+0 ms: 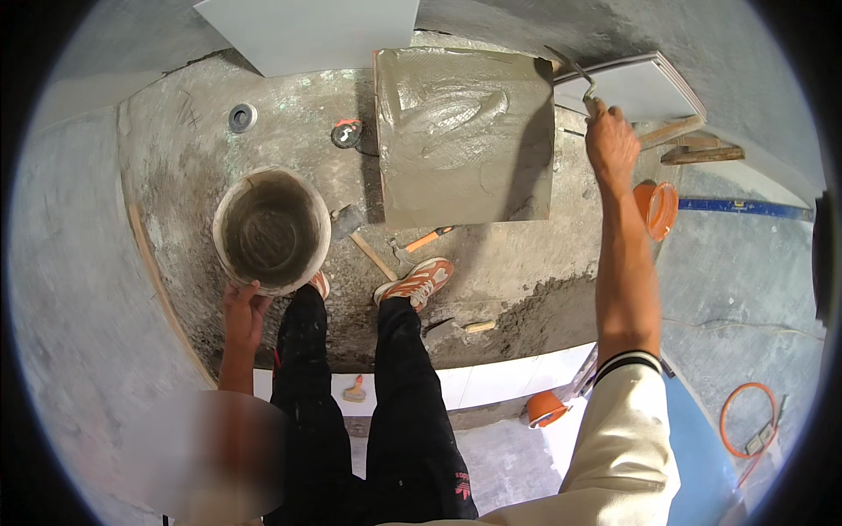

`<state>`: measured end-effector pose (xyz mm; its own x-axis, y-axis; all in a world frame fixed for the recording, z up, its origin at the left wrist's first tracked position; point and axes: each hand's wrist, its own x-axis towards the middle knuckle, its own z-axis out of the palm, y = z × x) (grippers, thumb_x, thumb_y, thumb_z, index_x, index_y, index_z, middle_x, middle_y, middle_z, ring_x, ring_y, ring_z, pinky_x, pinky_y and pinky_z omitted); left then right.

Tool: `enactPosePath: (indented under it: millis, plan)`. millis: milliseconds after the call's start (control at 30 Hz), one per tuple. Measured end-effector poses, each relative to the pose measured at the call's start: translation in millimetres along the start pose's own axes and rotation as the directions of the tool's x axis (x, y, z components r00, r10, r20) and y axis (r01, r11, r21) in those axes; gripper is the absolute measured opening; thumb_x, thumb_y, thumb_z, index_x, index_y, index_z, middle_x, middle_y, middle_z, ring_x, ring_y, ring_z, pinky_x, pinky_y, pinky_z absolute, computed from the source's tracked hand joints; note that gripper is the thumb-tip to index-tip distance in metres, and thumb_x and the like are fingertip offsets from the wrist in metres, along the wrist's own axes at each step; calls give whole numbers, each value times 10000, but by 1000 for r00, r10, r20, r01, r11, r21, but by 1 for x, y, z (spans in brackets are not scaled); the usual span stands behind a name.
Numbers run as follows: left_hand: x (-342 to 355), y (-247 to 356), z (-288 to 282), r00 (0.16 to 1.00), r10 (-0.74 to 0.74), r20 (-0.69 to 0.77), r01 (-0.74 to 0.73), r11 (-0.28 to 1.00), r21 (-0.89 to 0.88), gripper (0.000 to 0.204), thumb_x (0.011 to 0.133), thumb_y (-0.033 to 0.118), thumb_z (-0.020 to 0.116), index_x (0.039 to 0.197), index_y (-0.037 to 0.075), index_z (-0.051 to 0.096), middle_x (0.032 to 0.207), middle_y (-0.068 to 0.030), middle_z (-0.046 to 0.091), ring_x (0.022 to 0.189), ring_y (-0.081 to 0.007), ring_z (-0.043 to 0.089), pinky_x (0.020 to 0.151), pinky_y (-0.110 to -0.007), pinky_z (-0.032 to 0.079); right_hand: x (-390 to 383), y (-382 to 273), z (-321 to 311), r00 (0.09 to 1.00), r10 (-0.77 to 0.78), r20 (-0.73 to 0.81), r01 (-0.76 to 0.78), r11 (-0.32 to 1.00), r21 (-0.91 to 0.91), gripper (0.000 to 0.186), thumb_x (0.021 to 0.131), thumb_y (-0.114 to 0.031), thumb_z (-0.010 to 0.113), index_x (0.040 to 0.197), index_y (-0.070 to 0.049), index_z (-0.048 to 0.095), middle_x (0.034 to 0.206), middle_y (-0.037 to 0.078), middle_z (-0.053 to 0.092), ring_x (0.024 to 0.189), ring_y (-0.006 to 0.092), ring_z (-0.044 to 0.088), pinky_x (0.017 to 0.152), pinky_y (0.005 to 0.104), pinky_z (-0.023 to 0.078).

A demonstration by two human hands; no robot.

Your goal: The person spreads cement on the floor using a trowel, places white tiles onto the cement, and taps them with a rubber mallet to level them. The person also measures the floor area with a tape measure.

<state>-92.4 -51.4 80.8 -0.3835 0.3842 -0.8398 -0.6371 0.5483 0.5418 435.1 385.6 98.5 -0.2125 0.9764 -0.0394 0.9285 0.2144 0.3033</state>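
Note:
My left hand (247, 307) grips the lower edge of a pale round bucket (226, 219), which holds a layer of grey mortar (272, 230). My right hand (611, 145) is closed on the handle of a metal trowel (586, 79), raised by the right edge of a square slab (456, 140) covered in wet, unevenly spread grey mortar. Below that slab lie a rubber mallet (373, 256) and an orange-handled hammer (425, 239), close to my shoes. Another trowel (478, 327) with a wooden handle lies behind my right foot.
White tiles (627, 92) lean at the walls beside wood offcuts (702, 154), an orange bucket (665, 210) and a blue level (741, 207). A drain fitting (242, 117) and tape measure (346, 132) sit on the rough floor. Behind me are a tiled step edge (491, 380) and brush (355, 392).

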Motion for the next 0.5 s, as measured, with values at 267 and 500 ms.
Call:
enactPosePath:
  millis: [267, 500]
  plan:
    - [8, 0, -28, 997, -25, -76, 23, 999, -30, 560, 932, 25, 708, 1447, 90, 499, 1354, -100, 621, 1203, -242, 671, 1023, -418, 606, 46, -3, -7, 990, -110, 92, 130, 961, -246, 272, 1064, -222, 508, 1190, -111, 721, 1116, 127, 705, 1035, 326, 718, 842, 465, 579]
    - [16, 8, -39, 995, -16, -98, 13, 999, -30, 626, 930, 47, 726, 1494, 99, 458, 1384, -106, 599, 1227, -261, 661, 1057, -417, 596, 53, -5, -9, 972, -199, 128, 229, 928, -294, 263, 1072, -223, 503, 1127, -122, 739, 1128, 105, 705, 1028, 307, 710, 819, 446, 566]
